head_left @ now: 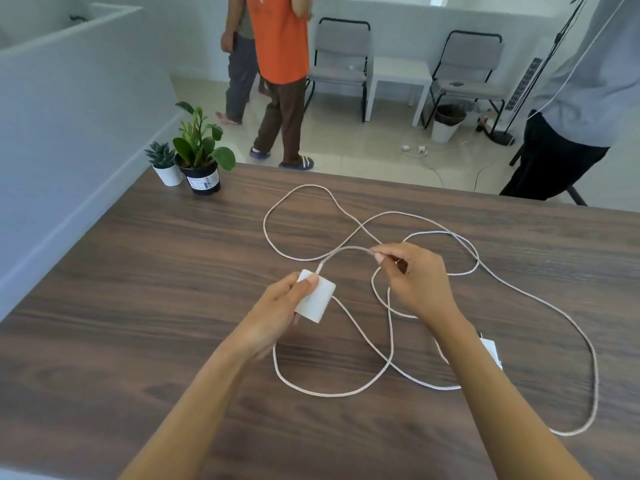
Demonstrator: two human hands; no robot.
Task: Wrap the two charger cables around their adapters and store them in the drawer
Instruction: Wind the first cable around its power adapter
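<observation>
Barely begun, by the look of things. Left hand (277,306) gripping the first adapter (317,299) just above the desk (138,306), thumb across its top. Right hand (412,275) pinching that adapter's cable (346,249) a short way from the plug end, ready for a first turn. No wraps visible on it yet. Rest of the white cabling (298,258) sprawled in loose, crossing loops over the middle and right of the desk. Second adapter (491,349) lying near right, partly hidden behind the right forearm, untouched. Drawer not in view. Both wraps and the stowing left to do.
</observation>
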